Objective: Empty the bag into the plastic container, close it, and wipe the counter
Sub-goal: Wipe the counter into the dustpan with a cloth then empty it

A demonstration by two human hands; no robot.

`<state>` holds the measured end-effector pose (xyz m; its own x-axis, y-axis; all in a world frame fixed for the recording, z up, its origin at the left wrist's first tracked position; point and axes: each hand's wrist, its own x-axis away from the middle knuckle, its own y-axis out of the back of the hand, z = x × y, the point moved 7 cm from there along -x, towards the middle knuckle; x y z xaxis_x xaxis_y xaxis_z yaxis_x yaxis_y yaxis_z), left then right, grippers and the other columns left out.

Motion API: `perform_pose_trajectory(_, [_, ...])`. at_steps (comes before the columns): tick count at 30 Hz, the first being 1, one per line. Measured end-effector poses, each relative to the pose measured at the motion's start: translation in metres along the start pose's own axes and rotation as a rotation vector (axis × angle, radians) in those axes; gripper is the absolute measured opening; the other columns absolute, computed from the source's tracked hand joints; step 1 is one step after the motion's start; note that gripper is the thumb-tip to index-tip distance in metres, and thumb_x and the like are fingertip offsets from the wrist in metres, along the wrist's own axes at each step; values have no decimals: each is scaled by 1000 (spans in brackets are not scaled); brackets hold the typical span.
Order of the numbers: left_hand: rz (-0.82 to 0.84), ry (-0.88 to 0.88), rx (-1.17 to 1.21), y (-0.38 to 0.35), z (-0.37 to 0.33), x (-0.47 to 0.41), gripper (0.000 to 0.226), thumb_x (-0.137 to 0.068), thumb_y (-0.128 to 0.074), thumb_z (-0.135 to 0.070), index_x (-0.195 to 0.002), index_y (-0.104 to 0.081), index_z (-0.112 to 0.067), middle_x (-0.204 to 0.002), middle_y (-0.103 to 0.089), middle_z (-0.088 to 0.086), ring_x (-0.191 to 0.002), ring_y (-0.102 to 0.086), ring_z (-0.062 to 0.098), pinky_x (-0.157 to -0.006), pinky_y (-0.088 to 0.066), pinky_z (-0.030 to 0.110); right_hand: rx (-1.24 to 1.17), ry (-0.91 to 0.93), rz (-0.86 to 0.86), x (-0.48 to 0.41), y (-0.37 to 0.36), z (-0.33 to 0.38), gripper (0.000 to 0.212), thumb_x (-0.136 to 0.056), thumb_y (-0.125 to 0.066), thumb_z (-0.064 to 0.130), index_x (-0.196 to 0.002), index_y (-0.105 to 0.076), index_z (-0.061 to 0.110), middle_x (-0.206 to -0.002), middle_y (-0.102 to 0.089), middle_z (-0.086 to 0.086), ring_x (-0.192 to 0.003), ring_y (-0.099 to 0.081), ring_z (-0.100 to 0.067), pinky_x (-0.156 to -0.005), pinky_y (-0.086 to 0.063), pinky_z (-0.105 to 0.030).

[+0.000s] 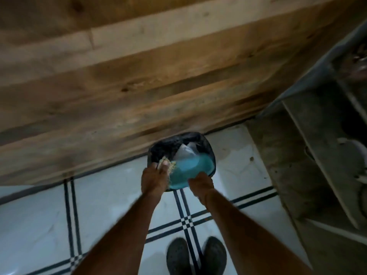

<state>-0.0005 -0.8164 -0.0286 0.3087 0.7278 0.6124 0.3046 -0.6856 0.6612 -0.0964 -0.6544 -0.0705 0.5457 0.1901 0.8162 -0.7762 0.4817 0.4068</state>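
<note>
Cloth (171, 165) yellowish, frayed, teal container (186, 171) over bin (168, 143)

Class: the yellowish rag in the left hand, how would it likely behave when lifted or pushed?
The yellowish rag probably flops: it bunches under the left hand. Likely light, since fingers alone pinch it. Its frayed edge suggests it would snag rather than slide.

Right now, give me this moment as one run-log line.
left hand: grips yellowish cloth at bin rim | right hand: holds bin's near teal edge | bin: black liner, white bag inside
</note>
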Motion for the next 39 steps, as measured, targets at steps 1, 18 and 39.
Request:
perform_pose_trajectory(1, [-6,13,26,-5,4,-9,49,-102,-51,-51,-116,-67,-8,-118,-68,22,-109,-65,39,-90,-54,41,16,-22,18,-6,-7,-3,25,-98,-60,17,-120,-62,6,-136,-65,-22,-128,-62,-37,-99,-52,-37])
perform_pose_trajectory(18, [89,232,728,-37,16,-51,48,-102,-56,-48,-128,-68,-10,-115,-75,10,-97,-74,28,-71,-61,29,-82,233,-100,-54,-56,-17,37,-103,-56,15,-139,-53,8,-131,-62,-18,-123,-61,-35,-100,-49,-37])
perform_pose_trajectory(39, [585,235,891,35,-91,136,47,-101,-51,-51,-124,-72,-15,-117,-78,9,-99,-76,23,-72,-57,33,-938,84,356,173,76,64,33,-107,-53,24,-132,-63,4,-128,-72,-21,-117,-69,-31,-103,-55,-46])
